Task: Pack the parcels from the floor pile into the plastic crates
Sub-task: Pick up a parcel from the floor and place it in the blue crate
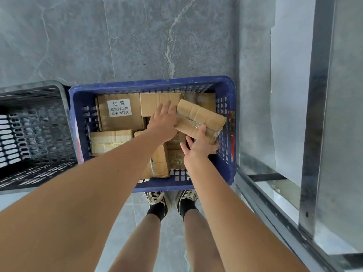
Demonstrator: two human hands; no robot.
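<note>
Both bare forearms reach forward and down from the near edge of the view, over two sneakered feet (172, 201) on the grey tile floor (137, 36), into the blue plastic crate (151, 84). Inside it, several cardboard parcels already lie flat, among them a far-left box with a white warning label (119, 108).

One taped cardboard parcel (200, 118) is still above the others, tilted, at the crate's right side. Its long axis runs from far-left down to near-right, with its right end close to the crate's right wall. The right hand (198, 143) holds it from beneath at the near end, thumb curled over the top edge and fingers spread below. The left hand (164, 123) is flat and open, fingers straight, and seems to rest against the parcel's left edge as if to steady it.

So the parcel lies just right of the left hand and directly over the right one. Setting it down probably means lowering it into the space along the right wall. A black perforated crate (31, 134) stands touching the blue one on the left; metal racking (314, 134) rises on the right.
</note>
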